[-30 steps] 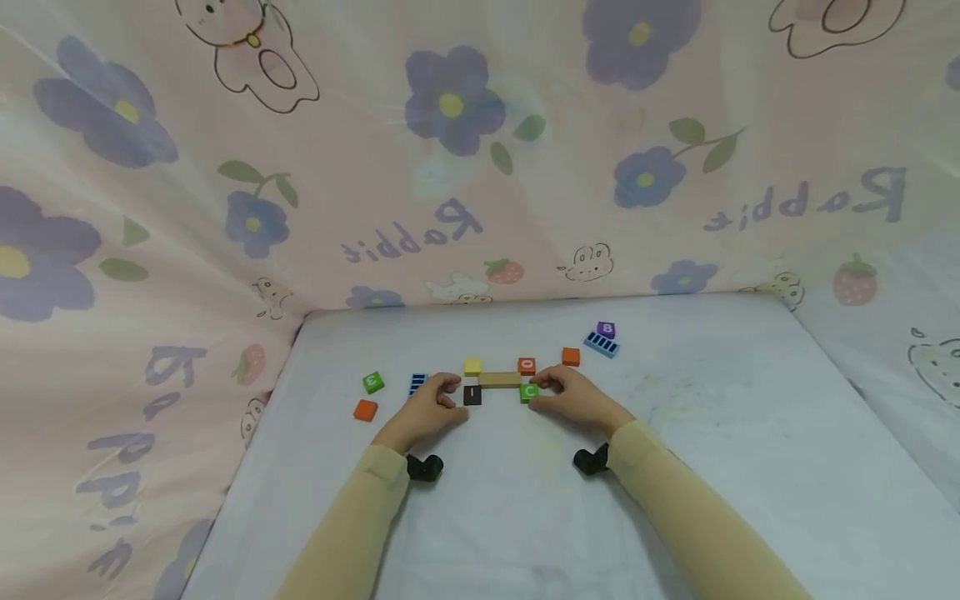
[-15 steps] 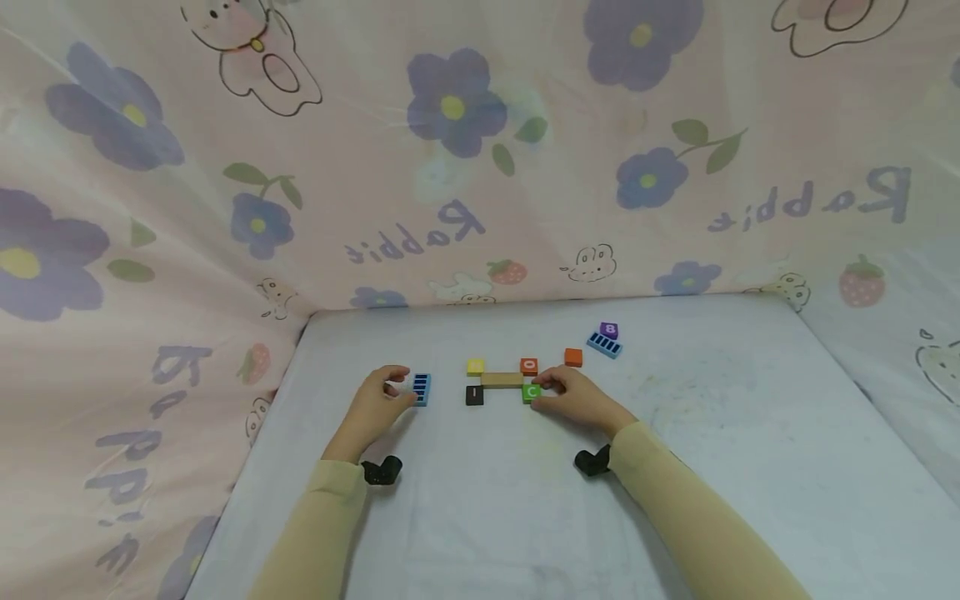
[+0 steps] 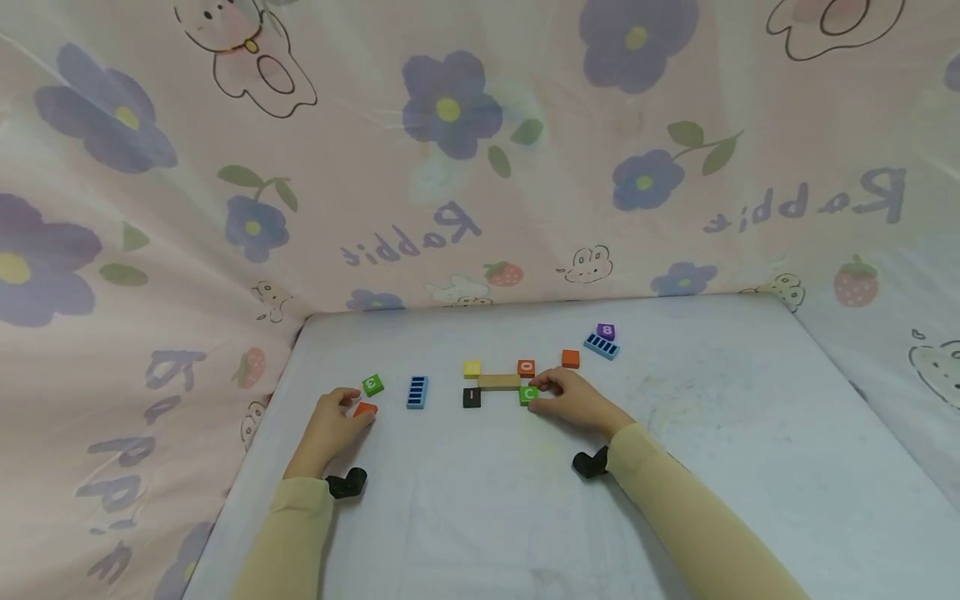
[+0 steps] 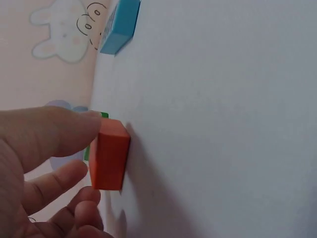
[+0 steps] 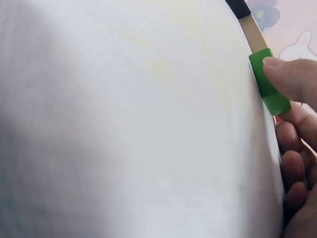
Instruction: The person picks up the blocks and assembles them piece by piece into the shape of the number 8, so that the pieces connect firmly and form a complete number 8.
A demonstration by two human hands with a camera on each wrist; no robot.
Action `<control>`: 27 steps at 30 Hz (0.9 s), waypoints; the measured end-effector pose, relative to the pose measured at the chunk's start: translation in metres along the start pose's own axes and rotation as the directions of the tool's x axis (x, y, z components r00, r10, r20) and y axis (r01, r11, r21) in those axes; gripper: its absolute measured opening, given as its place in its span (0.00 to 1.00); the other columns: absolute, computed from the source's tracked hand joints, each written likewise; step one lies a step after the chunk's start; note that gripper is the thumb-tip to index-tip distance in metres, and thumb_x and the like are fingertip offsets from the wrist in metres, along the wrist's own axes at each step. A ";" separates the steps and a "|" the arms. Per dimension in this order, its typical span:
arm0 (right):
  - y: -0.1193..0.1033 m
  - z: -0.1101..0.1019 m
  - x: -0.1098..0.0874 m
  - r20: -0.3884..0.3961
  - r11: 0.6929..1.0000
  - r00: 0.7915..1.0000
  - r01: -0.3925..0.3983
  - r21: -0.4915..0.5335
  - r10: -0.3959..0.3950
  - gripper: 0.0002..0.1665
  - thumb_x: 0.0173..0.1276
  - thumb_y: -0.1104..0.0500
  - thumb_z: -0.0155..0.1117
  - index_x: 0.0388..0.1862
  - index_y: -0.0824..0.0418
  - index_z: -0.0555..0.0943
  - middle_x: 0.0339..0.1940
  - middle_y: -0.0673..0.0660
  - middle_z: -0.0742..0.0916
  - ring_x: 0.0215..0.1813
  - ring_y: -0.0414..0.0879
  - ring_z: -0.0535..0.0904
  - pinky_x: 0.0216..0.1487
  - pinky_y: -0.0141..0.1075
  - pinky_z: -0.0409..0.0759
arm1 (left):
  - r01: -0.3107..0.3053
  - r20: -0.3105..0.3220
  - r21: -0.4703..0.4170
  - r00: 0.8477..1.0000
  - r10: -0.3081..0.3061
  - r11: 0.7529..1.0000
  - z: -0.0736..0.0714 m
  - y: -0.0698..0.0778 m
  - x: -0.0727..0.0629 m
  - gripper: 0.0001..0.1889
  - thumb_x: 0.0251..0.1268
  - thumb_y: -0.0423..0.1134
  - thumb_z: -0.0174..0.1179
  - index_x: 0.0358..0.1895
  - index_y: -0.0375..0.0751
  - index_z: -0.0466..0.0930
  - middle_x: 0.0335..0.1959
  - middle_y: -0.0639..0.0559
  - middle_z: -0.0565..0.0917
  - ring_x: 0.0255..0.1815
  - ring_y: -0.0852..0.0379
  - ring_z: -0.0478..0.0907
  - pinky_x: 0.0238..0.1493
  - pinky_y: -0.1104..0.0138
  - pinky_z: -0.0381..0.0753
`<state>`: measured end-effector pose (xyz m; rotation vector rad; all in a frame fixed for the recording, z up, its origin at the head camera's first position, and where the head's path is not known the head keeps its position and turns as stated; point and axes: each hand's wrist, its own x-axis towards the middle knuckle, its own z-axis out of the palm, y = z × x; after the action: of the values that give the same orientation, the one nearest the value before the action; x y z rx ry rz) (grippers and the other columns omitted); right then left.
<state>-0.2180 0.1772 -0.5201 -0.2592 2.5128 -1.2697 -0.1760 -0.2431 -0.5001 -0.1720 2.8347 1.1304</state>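
Observation:
In the head view my left hand [image 3: 331, 425] is at the orange block [image 3: 365, 409] on the left. Its thumb lies along the block's near side; the other fingers are spread past the far side, with a small gap showing in the left wrist view. My right hand [image 3: 576, 398] pinches the green letter block [image 3: 528, 396], marked with a C, between thumb and fingers at its right end. That block touches the right end of a wooden plank [image 3: 499, 382]. A black block [image 3: 472, 397], a yellow block [image 3: 472, 369] and a red letter block [image 3: 527, 367] sit around the plank.
A green block [image 3: 372, 384] with a digit lies just beyond the left hand. One blue slotted block [image 3: 417, 392] stands left of the plank. Back right are another orange block [image 3: 571, 358], a second blue slotted block [image 3: 602, 347] and a purple block [image 3: 606, 332]. A printed curtain [image 3: 450, 183] closes the back.
My left hand has moved left from beside the black block, past the blue slotted block, to the orange block. The right hand stays at the green letter block.

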 end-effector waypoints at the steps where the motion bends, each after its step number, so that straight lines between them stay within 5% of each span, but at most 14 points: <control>1: -0.001 0.000 0.000 0.000 1.000 1.000 -0.001 0.001 0.001 0.23 0.58 0.45 0.73 0.51 0.47 0.80 0.48 0.49 0.79 0.52 0.49 0.70 0.58 0.46 0.68 | 0.004 0.004 0.002 1.000 -0.004 1.000 0.000 -0.002 0.000 0.28 0.62 0.41 0.64 0.61 0.29 0.69 0.55 0.32 0.72 0.54 0.38 0.69 0.56 0.47 0.69; 10: 0.000 -0.001 0.000 0.008 1.000 1.000 -0.005 0.011 0.005 0.24 0.58 0.44 0.73 0.51 0.46 0.79 0.49 0.48 0.79 0.53 0.49 0.71 0.61 0.47 0.67 | 0.057 0.011 -0.014 0.998 -0.057 0.998 0.003 -0.007 -0.001 0.25 0.64 0.43 0.63 0.58 0.31 0.72 0.51 0.37 0.75 0.50 0.42 0.71 0.51 0.51 0.71; 27: -0.002 0.000 -0.002 -0.002 1.000 1.000 -0.001 0.013 0.001 0.23 0.59 0.46 0.73 0.52 0.47 0.79 0.50 0.49 0.79 0.52 0.49 0.70 0.60 0.46 0.68 | 0.030 0.039 -0.014 0.999 -0.030 0.999 0.002 -0.006 -0.005 0.27 0.62 0.40 0.65 0.61 0.31 0.70 0.50 0.39 0.75 0.42 0.49 0.70 0.41 0.60 0.72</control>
<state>-0.2162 0.1769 -0.5181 -0.2543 2.5048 -1.2866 -0.1704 -0.2455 -0.5049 -0.1902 2.7811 1.1354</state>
